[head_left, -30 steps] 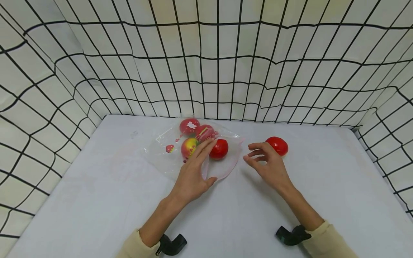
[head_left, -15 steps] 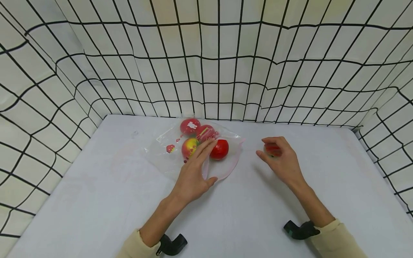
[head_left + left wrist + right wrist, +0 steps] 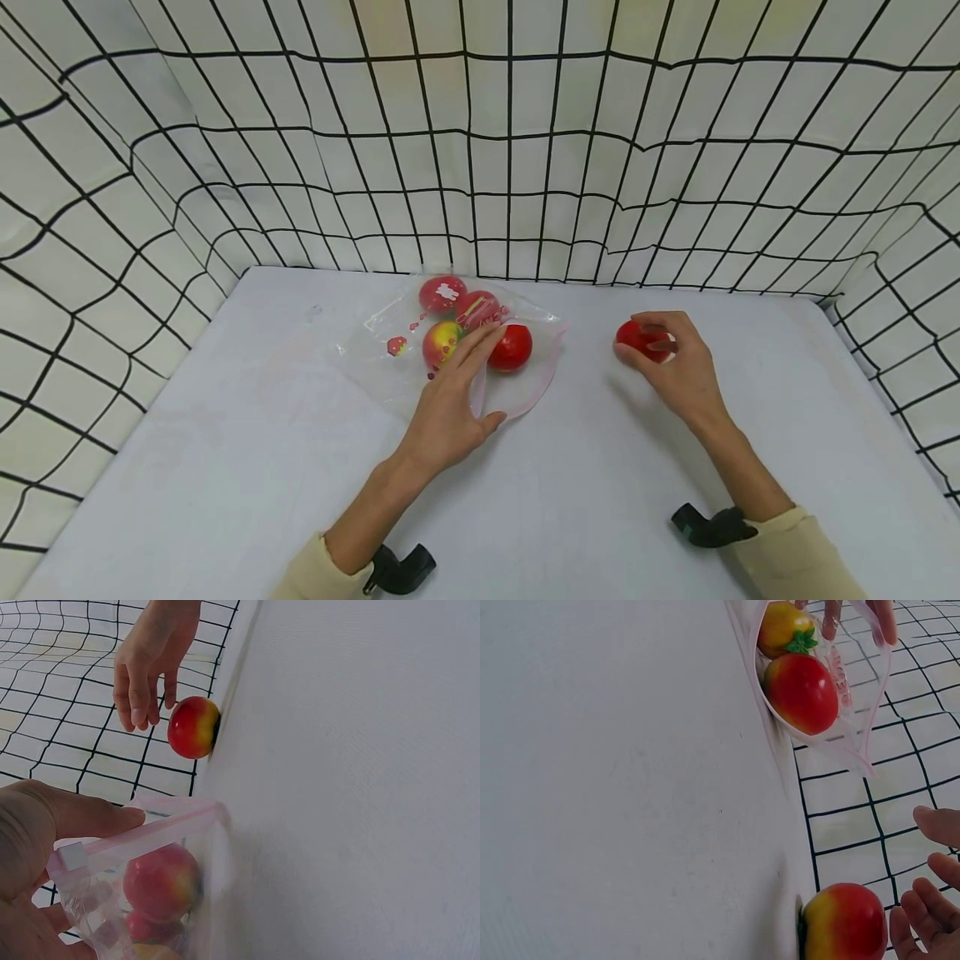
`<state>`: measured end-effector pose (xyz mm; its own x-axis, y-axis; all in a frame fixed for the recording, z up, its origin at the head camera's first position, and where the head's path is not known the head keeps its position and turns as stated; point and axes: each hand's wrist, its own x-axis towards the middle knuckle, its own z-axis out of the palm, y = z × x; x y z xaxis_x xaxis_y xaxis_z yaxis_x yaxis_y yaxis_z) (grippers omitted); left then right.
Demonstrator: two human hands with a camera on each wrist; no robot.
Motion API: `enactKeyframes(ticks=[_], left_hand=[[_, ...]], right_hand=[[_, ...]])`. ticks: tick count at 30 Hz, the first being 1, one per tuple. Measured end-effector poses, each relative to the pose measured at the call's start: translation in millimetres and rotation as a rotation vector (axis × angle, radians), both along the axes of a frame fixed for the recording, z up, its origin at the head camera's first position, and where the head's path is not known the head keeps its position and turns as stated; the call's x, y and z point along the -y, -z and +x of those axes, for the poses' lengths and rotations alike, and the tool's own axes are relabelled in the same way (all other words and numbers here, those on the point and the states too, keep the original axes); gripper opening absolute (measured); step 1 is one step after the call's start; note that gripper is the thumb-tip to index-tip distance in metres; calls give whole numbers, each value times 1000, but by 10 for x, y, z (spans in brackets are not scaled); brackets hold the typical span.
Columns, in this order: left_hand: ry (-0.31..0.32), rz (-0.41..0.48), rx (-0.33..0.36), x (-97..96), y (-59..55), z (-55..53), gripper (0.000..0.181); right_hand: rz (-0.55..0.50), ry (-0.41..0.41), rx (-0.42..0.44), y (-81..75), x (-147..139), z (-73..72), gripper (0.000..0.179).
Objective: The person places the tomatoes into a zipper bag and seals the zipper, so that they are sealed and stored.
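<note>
Fruit-filled bag (image 3: 397, 379), red fruit (image 3: 636, 335) apart

A broad white worktop (image 3: 570, 508) carries everything, its surface matt and pale, with a faint greyish smudge towards the far left corner and soft shadows in the middle. Left of centre, close to the far edge, a clear plastic bag (image 3: 396, 345) lies on its side, printed with red motifs, its pink-edged mouth facing right. Well apart to the right, a loose round fruit (image 3: 642, 340) rests on the worktop, red above and yellow lower down, its dark leafy end underneath.
</note>
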<state>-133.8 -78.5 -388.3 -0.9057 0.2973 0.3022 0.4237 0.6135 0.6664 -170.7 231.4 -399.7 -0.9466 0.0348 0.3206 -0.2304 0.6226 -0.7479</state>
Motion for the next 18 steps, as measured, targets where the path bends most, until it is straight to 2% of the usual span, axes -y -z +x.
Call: enactKeyframes(ticks=[18], left_hand=[[-2, -8, -8, -3, -3, 4, 106]], right_hand=[[56, 30, 52, 5, -171, -83, 52]])
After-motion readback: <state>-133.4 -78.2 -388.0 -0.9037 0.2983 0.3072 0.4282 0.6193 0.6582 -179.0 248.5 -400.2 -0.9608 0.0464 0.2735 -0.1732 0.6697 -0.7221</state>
